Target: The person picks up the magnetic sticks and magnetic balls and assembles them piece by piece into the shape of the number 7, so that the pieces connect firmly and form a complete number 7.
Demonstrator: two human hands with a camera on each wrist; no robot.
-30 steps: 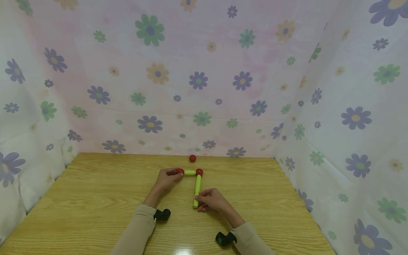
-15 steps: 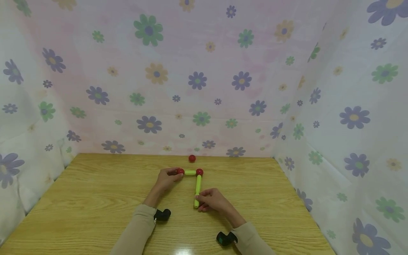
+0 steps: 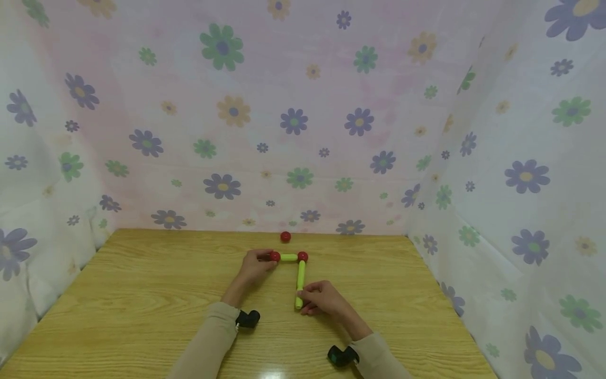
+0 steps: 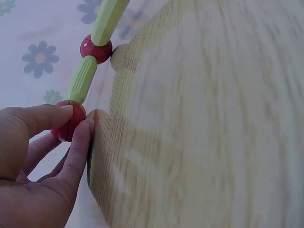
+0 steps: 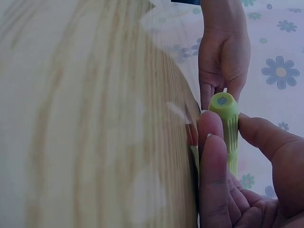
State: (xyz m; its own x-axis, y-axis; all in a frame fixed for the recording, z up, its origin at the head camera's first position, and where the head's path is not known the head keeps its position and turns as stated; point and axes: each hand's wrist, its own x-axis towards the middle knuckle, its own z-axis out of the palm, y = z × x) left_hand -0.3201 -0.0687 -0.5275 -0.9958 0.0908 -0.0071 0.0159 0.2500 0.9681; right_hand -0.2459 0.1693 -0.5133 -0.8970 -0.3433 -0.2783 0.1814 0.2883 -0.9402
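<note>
My left hand (image 3: 255,266) pinches a red ball (image 4: 69,121) between thumb and fingers, at the left end of a joined piece. From that ball a short yellow-green rod (image 3: 289,257) runs right to a second red ball (image 3: 303,257). A longer yellow-green rod (image 3: 301,275) extends from the second ball toward me. Near its free end, my right hand (image 3: 326,298) pinches this long rod between thumb and fingers. In the right wrist view, a round grey metallic disc shows in the rod's end (image 5: 222,101).
A loose red ball (image 3: 285,237) lies near the back edge of the wooden table (image 3: 165,295), behind the joined piece. Flowered cloth (image 3: 260,121) hangs behind and along both sides. Black devices (image 3: 343,356) sit at both wrists.
Both hands have shifted slightly to the right, carrying the joined balls and rods along. Their grips look the same. The loose ball has stayed in place.
</note>
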